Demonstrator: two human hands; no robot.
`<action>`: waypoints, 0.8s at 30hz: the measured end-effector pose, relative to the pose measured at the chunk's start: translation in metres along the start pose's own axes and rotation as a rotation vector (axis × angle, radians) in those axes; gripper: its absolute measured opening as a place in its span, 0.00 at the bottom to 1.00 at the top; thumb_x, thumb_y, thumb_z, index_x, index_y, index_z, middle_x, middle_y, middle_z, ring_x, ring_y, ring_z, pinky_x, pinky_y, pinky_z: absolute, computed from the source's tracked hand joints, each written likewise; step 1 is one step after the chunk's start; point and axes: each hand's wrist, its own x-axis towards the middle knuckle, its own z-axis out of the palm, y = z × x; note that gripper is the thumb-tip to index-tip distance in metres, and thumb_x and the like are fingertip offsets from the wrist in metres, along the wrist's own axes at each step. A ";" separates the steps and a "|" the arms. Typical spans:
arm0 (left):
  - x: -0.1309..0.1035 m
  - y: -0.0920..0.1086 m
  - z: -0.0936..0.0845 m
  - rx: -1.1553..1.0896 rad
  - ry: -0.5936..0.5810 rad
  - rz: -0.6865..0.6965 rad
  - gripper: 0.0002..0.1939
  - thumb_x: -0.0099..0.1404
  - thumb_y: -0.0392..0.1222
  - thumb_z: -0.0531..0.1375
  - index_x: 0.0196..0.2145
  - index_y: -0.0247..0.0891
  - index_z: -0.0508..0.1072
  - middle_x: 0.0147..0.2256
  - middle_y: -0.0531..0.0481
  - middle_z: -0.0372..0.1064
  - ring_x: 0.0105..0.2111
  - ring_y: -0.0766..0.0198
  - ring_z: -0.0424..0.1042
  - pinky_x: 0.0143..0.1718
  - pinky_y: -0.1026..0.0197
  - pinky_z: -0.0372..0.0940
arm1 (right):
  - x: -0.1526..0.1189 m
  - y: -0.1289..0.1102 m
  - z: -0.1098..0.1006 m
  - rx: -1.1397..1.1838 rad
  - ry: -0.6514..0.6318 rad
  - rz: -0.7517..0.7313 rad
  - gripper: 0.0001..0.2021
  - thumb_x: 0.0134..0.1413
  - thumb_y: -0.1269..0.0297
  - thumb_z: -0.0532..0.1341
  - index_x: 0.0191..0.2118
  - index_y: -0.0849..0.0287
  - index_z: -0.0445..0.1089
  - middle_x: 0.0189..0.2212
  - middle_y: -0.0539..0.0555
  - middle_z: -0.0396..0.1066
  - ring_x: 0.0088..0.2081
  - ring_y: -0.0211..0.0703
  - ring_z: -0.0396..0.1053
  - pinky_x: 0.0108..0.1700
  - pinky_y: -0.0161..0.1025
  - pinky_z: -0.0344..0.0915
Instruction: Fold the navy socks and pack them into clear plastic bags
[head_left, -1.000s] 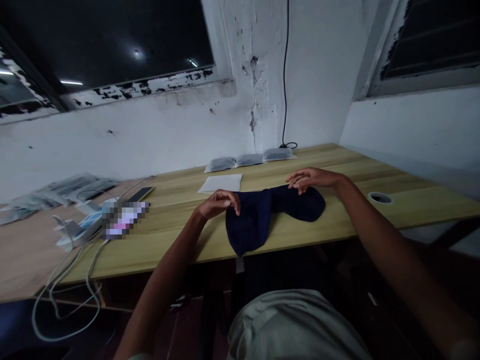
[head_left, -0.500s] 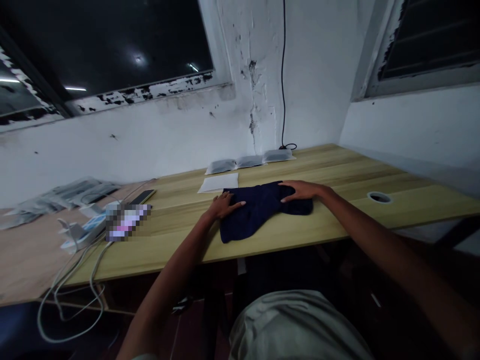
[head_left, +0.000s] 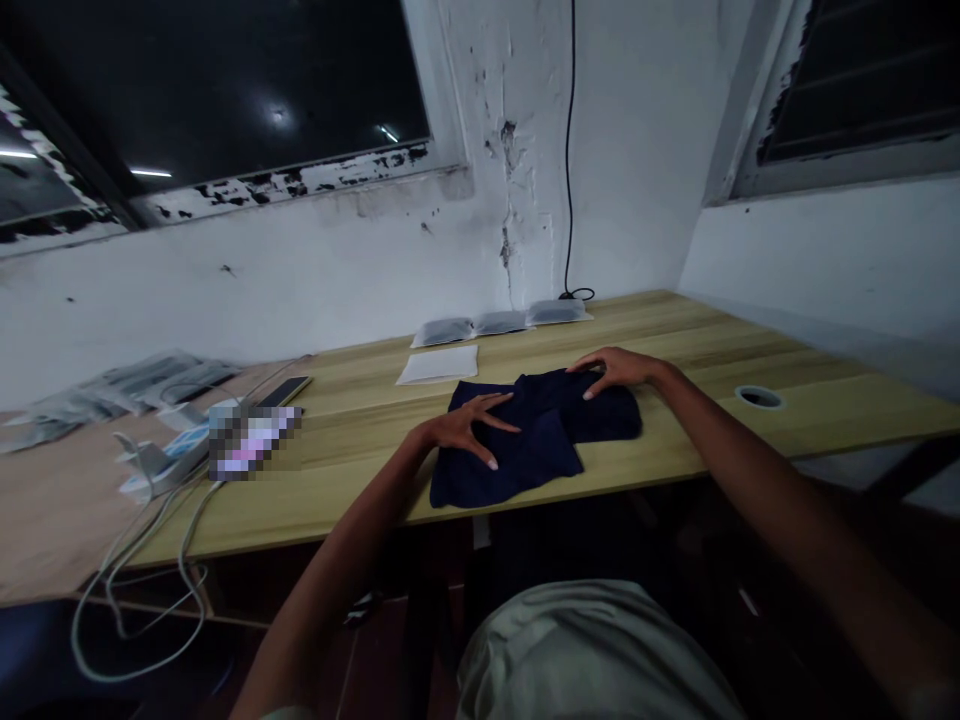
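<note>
A dark navy piece of cloth (head_left: 525, 455), which looks like a small garment, lies spread on the wooden table near its front edge. My left hand (head_left: 476, 425) rests on its left part with the fingers spread. On the upper right part of the cloth is my right hand (head_left: 616, 370), its fingers apart and curved downward. Neither hand shows a grip on the fabric. Just behind the cloth lies a flat white packet (head_left: 439, 365).
Three frosted pouches with dark contents (head_left: 499, 322) line the wall. To the left are a phone (head_left: 285, 392), a power strip (head_left: 161, 465) with looping cables, and a pile of plastic packets (head_left: 150, 385). A round cable hole (head_left: 760, 398) is at the right.
The cloth is spread wider, with its lower edge nearer the table's front. My left hand has moved right onto it and its fingers have spread; my right hand has shifted slightly right.
</note>
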 end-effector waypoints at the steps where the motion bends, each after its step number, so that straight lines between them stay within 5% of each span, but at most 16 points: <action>1: 0.000 -0.006 0.000 -0.002 0.062 -0.028 0.33 0.53 0.63 0.68 0.56 0.57 0.72 0.69 0.54 0.46 0.68 0.47 0.47 0.67 0.44 0.45 | 0.002 0.001 0.002 0.026 0.071 0.038 0.32 0.41 0.51 0.72 0.55 0.54 0.73 0.53 0.58 0.73 0.54 0.56 0.69 0.58 0.50 0.63; 5: -0.001 -0.043 0.001 0.158 0.433 -0.341 0.33 0.64 0.63 0.57 0.60 0.43 0.68 0.61 0.41 0.61 0.62 0.47 0.57 0.63 0.44 0.51 | 0.013 0.011 0.011 -0.040 0.270 0.237 0.32 0.40 0.50 0.72 0.52 0.61 0.74 0.46 0.61 0.76 0.46 0.52 0.73 0.49 0.44 0.68; 9: -0.006 -0.080 -0.004 0.196 0.551 -0.544 0.27 0.56 0.61 0.64 0.45 0.37 0.75 0.44 0.41 0.73 0.50 0.46 0.67 0.52 0.47 0.61 | 0.019 0.017 0.012 -0.093 0.092 0.225 0.19 0.37 0.51 0.71 0.34 0.59 0.77 0.31 0.52 0.76 0.35 0.48 0.73 0.39 0.40 0.67; 13: -0.008 -0.088 -0.008 -0.068 0.578 -0.489 0.20 0.51 0.59 0.65 0.27 0.38 0.71 0.29 0.49 0.69 0.34 0.57 0.68 0.39 0.56 0.64 | 0.020 0.013 0.010 -0.106 0.167 0.174 0.13 0.38 0.54 0.69 0.27 0.58 0.73 0.26 0.50 0.74 0.32 0.46 0.70 0.37 0.40 0.65; 18: -0.005 -0.062 -0.015 -0.512 0.808 -0.322 0.20 0.51 0.56 0.65 0.29 0.38 0.64 0.27 0.54 0.66 0.31 0.63 0.67 0.36 0.60 0.62 | 0.017 0.000 0.002 0.153 0.451 0.061 0.16 0.40 0.53 0.68 0.33 0.58 0.73 0.37 0.54 0.76 0.42 0.51 0.71 0.47 0.46 0.66; 20: -0.010 -0.050 -0.021 -0.673 0.846 -0.209 0.21 0.49 0.53 0.68 0.31 0.38 0.65 0.29 0.53 0.68 0.32 0.63 0.68 0.38 0.59 0.63 | 0.009 -0.005 -0.008 0.252 0.467 -0.005 0.20 0.39 0.50 0.68 0.36 0.59 0.73 0.39 0.56 0.75 0.44 0.52 0.71 0.50 0.48 0.66; 22: -0.021 -0.040 -0.028 -0.774 0.755 -0.120 0.23 0.44 0.51 0.71 0.32 0.38 0.66 0.30 0.51 0.70 0.33 0.61 0.70 0.39 0.57 0.64 | -0.004 -0.010 -0.018 0.284 0.347 -0.038 0.23 0.38 0.47 0.69 0.38 0.60 0.74 0.40 0.56 0.75 0.44 0.52 0.71 0.50 0.49 0.66; 24: -0.034 -0.034 -0.036 -0.819 0.535 -0.067 0.26 0.40 0.54 0.73 0.29 0.39 0.66 0.30 0.48 0.71 0.35 0.56 0.72 0.40 0.54 0.65 | -0.017 -0.016 -0.025 0.220 0.198 -0.033 0.24 0.40 0.45 0.68 0.39 0.59 0.76 0.39 0.56 0.76 0.43 0.52 0.72 0.49 0.48 0.67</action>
